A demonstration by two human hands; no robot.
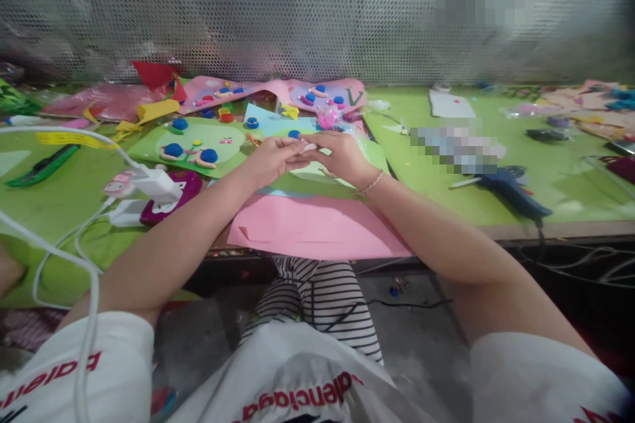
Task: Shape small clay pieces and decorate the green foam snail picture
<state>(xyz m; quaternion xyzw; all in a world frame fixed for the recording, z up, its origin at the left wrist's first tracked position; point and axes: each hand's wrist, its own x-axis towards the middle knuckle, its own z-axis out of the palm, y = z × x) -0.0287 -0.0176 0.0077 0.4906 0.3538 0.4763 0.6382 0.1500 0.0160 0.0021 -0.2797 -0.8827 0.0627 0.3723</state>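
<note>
My left hand (pixel 270 160) and my right hand (pixel 343 157) meet over the green sheet, fingertips touching. Between their closed fingers is a small whitish piece (pixel 308 147), mostly hidden, its kind unclear. Left of my hands the green sheet (pixel 233 168) carries soft-looking molded figures with blue tops, such as one blue-topped figure (pixel 206 158). Just beyond my fingers lies a small blue piece (pixel 294 135). A pink sheet (pixel 317 225) lies below my hands at the table's front edge.
A blue glue gun (pixel 516 193) with a cord lies at right. At left are a green utility knife (pixel 44 165), a purple power socket (pixel 191 188) with white plugs, and a white cable (pixel 92 317). A perforated metal panel (pixel 297 20) stands behind the table.
</note>
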